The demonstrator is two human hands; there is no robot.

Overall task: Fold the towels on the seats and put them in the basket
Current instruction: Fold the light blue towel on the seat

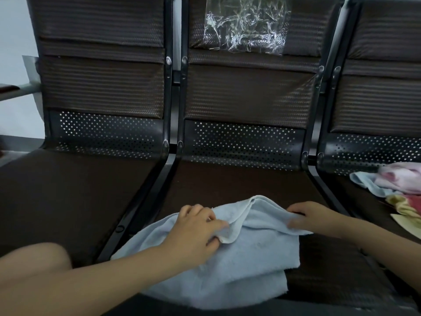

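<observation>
A light blue towel (227,265) lies on the near part of the middle seat (227,179) in a row of dark brown seats, its near edge hanging past the seat's front. It is partly folded, with one layer doubled over another and a raised crease running toward the far side between the two hands.

The left hand (196,226) lies on the towel's left part, with its fingers curled and pinching the white-hemmed edge of the fold. The right hand (312,216) grips the towel's right far edge, fingers curled round the cloth and knuckles up.

On the right seat (355,197), well apart from the blue towel, lies a loose heap of other towels (396,181): pink on top, pale blue beneath it, and yellow and red ones nearer. A crumpled sheet of clear plastic (246,26) is on the backrest of the middle seat. The left seat (68,190) is dark.
</observation>
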